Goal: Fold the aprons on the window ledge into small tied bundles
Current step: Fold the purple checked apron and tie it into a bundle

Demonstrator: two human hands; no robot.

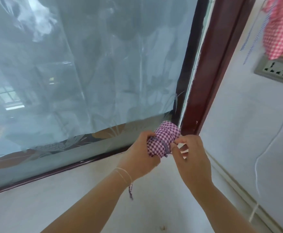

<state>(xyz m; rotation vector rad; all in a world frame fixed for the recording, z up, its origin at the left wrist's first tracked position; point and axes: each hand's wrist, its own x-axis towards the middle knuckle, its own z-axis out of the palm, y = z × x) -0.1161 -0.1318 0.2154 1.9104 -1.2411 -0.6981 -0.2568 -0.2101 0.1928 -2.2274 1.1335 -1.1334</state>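
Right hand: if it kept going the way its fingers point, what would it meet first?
The right hand points left into the checked apron bundle it pinches; beyond that, the left hand. Depth looks close, though uncertain.

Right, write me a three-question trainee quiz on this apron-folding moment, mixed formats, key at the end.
1. True or false: the purple checked apron bundle lies flat on the window ledge, with no hand on it.
2. Multiple choice: what is on the wall at the upper right, just below the hanging pink checked cloth? A) a clock B) a power socket C) a mirror
3. Fill in the blank: the left hand grips the bundle from one side, while the right hand pinches at it beside the striped ____ wrapped around it.

Key: 1 false, both hands hold it; 2 B; 3 tie string.
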